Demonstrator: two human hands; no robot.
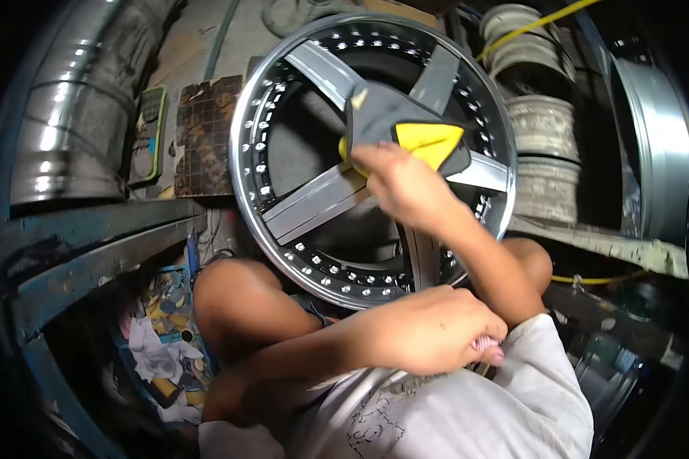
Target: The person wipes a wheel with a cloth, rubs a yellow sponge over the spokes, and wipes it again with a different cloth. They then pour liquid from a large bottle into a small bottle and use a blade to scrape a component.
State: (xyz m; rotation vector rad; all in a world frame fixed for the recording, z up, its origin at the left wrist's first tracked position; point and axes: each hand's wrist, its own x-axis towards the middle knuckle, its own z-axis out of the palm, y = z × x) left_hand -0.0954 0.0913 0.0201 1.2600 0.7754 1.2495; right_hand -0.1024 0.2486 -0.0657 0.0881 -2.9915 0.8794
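Note:
A large wheel rim with a polished lip, grey spokes and a ring of small bolts faces me. Over its hub lies a grey and yellow cloth, folded so that both colours show. My right hand, slightly blurred, grips the lower left edge of this cloth against the spokes. My left hand crosses in front of my chest, closed in a fist near my right elbow. A small ribbed, pinkish bit shows at that fist, but what it is I cannot make out.
Stacked dull rims stand at right, beside a shiny rim. Polished cylindrical metal fills the upper left, near a phone-like object with a green edge. A bin of scraps sits lower left. Metal frame bars flank my knees.

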